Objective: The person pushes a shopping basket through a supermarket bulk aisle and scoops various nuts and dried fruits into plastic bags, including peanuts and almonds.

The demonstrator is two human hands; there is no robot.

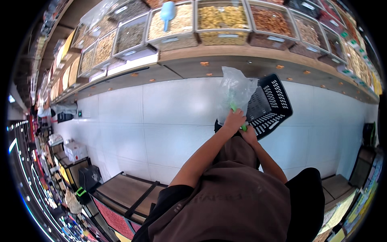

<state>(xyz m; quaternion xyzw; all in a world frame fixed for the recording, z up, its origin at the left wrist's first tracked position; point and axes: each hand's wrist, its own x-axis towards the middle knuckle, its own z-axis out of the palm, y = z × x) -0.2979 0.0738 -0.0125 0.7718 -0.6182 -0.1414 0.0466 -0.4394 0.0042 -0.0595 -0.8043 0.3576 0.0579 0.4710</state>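
Note:
My left hand (234,121) is closed around a narrow bright green item (233,106), too small to identify. Its upper part lies against or inside a clear plastic bag (232,86), which hangs loose beyond my fingers. Close below, my right hand (249,134) grips near the lower end of the same green item. A black perforated plastic shopping basket (273,90) is tilted just to the right of the bag and hands. Whether my right hand also holds the basket's handle is hidden.
Ahead stands a wooden display counter (211,51) with clear bins of dry goods. A light blue scoop (167,13) rests in one bin. Behind me is a low wooden stand (127,193). A carton (75,150) sits at left; a person (65,109) is farther off along the tiled floor (169,106).

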